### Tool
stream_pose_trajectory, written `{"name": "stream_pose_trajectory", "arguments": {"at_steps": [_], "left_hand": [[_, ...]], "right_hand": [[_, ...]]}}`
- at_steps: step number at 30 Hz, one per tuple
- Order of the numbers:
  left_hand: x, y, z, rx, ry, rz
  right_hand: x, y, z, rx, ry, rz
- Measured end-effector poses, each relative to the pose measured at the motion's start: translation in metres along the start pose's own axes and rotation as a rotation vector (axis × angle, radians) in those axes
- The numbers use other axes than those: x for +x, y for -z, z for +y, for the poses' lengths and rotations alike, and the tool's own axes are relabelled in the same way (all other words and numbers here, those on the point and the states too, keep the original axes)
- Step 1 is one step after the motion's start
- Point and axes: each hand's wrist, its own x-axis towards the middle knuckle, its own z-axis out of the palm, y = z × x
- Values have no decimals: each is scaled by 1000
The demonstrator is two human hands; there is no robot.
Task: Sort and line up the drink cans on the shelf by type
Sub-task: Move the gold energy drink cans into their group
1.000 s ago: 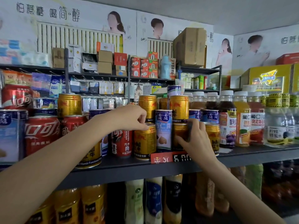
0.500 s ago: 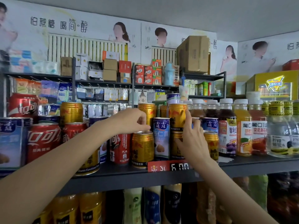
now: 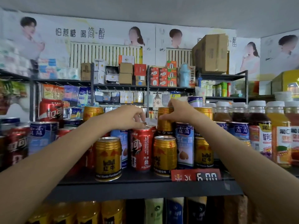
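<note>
Cans (image 3: 108, 158) stand mixed along the shelf (image 3: 142, 189) front, more stacked behind; bottles (image 3: 279, 136) at 3 o'clock, price tag (image 3: 195, 175) on the edge at 5.

Two bare forearms, no sleeves, hands (image 3: 176, 113) unadorned

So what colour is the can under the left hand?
Red can with white writing, head view.

Looking like a small grocery shop: drink cans (image 3: 108, 157) crowding a dark shelf (image 3: 145, 189) with a red price tag (image 3: 195, 175), packaged goods hanging behind, ad posters (image 3: 80, 33) covering the wall.
</note>
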Motion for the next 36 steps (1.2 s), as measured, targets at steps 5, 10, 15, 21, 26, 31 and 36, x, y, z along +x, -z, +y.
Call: {"name": "stream_pose_trajectory", "arguments": {"at_steps": [5, 10, 15, 21, 26, 31, 36], "left_hand": [[-4, 1, -7, 37, -24, -32], [9, 4, -6, -16, -59, 18], [37, 6, -1, -10, -96, 132], [71, 5, -6, 69, -123, 112], [101, -4, -9, 97, -106, -69], [117, -18, -9, 147, -100, -171], [125, -28, -10, 188, -121, -205]], "right_hand": [[3, -7, -4, 39, -14, 83], [9, 1, -5, 82, -23, 202], [29, 25, -10, 95, 18, 368], [57, 23, -8, -106, -29, 206], [79, 2, -4, -319, -54, 102], [85, -15, 8, -407, -43, 72], [80, -18, 8, -598, -25, 21]]}}
